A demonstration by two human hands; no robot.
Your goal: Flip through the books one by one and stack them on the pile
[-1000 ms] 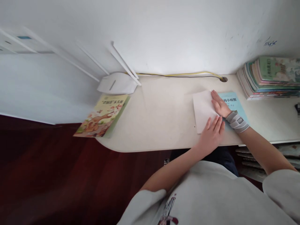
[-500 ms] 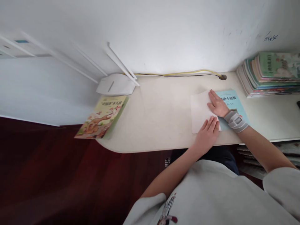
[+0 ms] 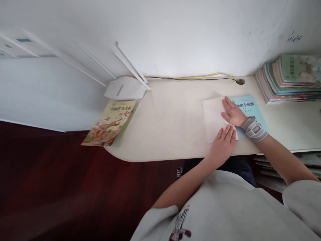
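Note:
A sheet of white paper (image 3: 213,118) lies partly over a light blue book (image 3: 247,100) on the pale desk (image 3: 170,124). My left hand (image 3: 223,144) rests flat across the paper's near right corner, fingers stretched out. Just beyond it, my right hand (image 3: 234,112) lies flat with its thumb apart, over the right edge of the paper and part of the book. A grey strap (image 3: 254,130) wraps the right wrist. My palms hide some of the paper's edge and the book's cover.
A white router (image 3: 125,88) with antennas stands at the left against the wall, beside a yellow picture book (image 3: 110,124) overhanging the desk. A yellow and a black cable run to a round hole (image 3: 240,81). Stacked books (image 3: 288,83) sit at the right.
Both hands stay flat in nearly the same place. The paper's left side has shifted very slightly left, and the camera view has moved a little.

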